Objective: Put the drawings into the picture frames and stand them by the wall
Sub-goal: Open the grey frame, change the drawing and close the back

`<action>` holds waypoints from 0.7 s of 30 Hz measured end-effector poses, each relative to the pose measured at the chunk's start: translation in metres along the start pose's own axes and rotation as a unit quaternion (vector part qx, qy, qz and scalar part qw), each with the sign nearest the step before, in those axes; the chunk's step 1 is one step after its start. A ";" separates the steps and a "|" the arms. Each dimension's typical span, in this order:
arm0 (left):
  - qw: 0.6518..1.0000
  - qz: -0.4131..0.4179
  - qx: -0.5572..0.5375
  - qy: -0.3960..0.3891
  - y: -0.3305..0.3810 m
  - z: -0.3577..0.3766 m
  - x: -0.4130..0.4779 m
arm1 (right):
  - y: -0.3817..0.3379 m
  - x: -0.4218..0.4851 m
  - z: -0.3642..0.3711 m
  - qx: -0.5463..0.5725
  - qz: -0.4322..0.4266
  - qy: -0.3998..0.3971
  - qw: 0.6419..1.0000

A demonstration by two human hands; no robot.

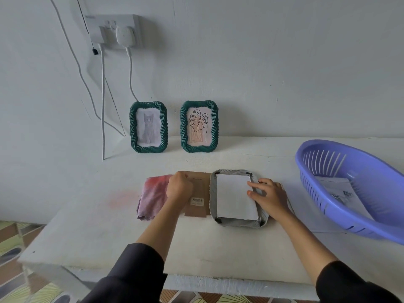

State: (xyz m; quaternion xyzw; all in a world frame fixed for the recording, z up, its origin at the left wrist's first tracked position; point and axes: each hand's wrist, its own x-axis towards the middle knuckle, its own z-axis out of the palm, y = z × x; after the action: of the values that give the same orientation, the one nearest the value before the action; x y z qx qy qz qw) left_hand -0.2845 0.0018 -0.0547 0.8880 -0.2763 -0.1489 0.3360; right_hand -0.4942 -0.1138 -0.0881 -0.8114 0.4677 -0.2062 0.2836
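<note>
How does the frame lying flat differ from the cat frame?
The cat frame stands upright by the wall; the flat frame lies face down. The cat frame shows its drawing; the flat frame shows only a white sheet's blank back, under the right hand. The flat frame's backing board lies beside it, under the left hand; the cat frame's back is hidden. Both have twisted, rounded rims.

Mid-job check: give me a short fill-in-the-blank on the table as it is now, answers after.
1. The number of green frames standing by the wall is ____.
2. The left one shows a drawing of a ____.
3. The hand resting on the white paper in the face-down frame is the person's ____ one.
4. The left hand grips the brown backing board, which lies between that frame and the pink ____.
Answers: two; cat; right; cloth.
</note>
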 end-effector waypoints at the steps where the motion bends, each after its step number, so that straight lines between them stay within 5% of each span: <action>1: 1.000 0.001 0.019 0.002 0.001 0.001 -0.001 | 0.000 0.000 0.000 0.001 0.000 0.000 1.000; 9: 0.997 0.052 0.057 0.032 0.013 0.010 -0.007 | 0.000 0.000 0.000 0.001 0.002 0.001 1.000; 15: 0.983 0.094 0.143 -0.064 0.026 0.040 -0.028 | -0.001 0.000 0.000 -0.005 0.004 0.003 1.000; 21: 0.985 0.089 0.138 -0.052 0.024 0.047 -0.032 | -0.001 0.000 -0.001 -0.013 -0.004 0.004 1.000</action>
State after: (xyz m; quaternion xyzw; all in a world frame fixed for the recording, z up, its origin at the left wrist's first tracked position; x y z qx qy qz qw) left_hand -0.3402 -0.0186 -0.0699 0.8887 -0.3891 -0.1245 0.2079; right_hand -0.4940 -0.1131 -0.0865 -0.8162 0.4678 -0.2043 0.2706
